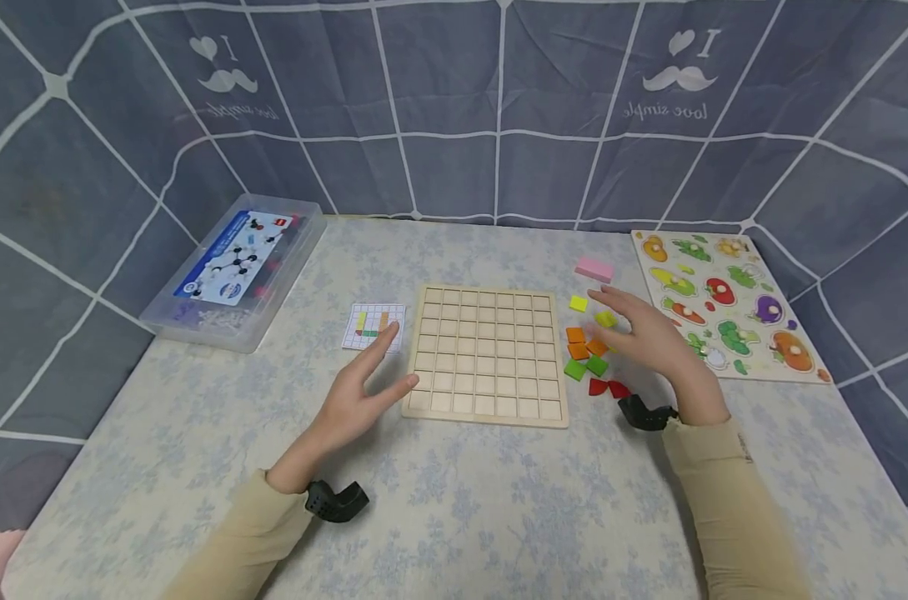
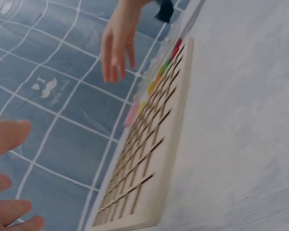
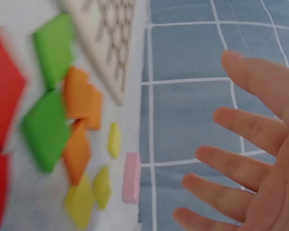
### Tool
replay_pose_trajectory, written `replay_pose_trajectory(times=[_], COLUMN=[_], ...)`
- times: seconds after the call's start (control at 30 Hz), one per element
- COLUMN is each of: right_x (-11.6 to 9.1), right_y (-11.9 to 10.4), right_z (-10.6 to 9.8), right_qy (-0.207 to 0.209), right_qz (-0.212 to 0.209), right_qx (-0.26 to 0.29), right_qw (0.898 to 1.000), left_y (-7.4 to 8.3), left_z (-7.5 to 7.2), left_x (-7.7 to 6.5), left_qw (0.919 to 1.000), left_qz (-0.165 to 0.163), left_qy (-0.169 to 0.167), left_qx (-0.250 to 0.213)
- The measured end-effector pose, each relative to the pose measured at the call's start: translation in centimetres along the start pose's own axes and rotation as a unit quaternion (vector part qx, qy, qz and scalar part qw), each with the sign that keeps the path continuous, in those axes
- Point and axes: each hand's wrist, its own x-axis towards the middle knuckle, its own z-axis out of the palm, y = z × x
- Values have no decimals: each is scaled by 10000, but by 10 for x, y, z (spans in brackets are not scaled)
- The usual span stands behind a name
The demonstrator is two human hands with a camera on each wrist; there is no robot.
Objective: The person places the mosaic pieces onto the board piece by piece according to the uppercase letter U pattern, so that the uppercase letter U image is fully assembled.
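Note:
My left hand [image 1: 354,402] hovers at the lower left corner of a wooden grid board [image 1: 487,422], fingers extended and nothing held. A small pattern card [image 1: 353,335] lies by its fingertips, showing yellow, orange, green and red shapes on a grid. Over the loose pieces right of the board hangs my right hand [image 1: 649,337], fingers spread and holding nothing. Beneath it lie several orange squares [image 1: 577,351], green squares [image 3: 47,130], yellow squares [image 1: 578,304] and two red pieces [image 1: 598,387]. The right hand partly covers some yellow pieces in the head view. The board's square cells hold no pieces.
A pink block [image 1: 594,269] lies beyond the yellow squares. At the right stands a vegetable puzzle board [image 1: 731,303] with knobbed pieces. A clear plastic case [image 1: 232,275] with a molecule label sits at the back left. Tiled-pattern cloth [image 1: 454,108] surrounds the table.

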Motion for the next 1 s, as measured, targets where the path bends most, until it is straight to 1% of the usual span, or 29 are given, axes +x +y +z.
replay_pose_trajectory(times=[0.07,0.17,0.23,0.3,0.43,0.6,0.63,0.77,0.87,0.93,1.0], right_x=[8,22,31,39,50,57,59,75,80,77,73], right_y=[-2,-3,-2,1,8,20,25,59,72,66,58], right_z=[-1,-2,0,2,10,20,23,36,41,40,38], right_qy=[158,362,513,645,958,1257,1318,1371,1263,1237,1117], right_qz=[58,208,326,424,578,699,687,620,618,660,715], right_qx=[163,484,777,1025,1444,1623,1593,1436,1346,1353,1439], right_qw=[9997,9980,9951,9917,9832,9762,9760,9781,9809,9808,9807], left_y=[-5,-14,-18,-21,-24,-27,-28,-28,-28,-29,-29], left_z=[5,14,19,24,30,33,33,32,32,32,32], left_x=[-3,-7,-9,-10,-11,-12,-11,-12,-13,-14,-14], left_qw=[9995,9978,9969,9967,9981,9997,9998,9989,9971,9959,9945], left_qz=[13,54,65,56,74,-43,-60,8,99,134,164], left_qy=[91,191,222,227,234,206,203,195,222,250,280], left_qx=[-318,-627,-752,-779,-557,-77,29,436,728,863,993])
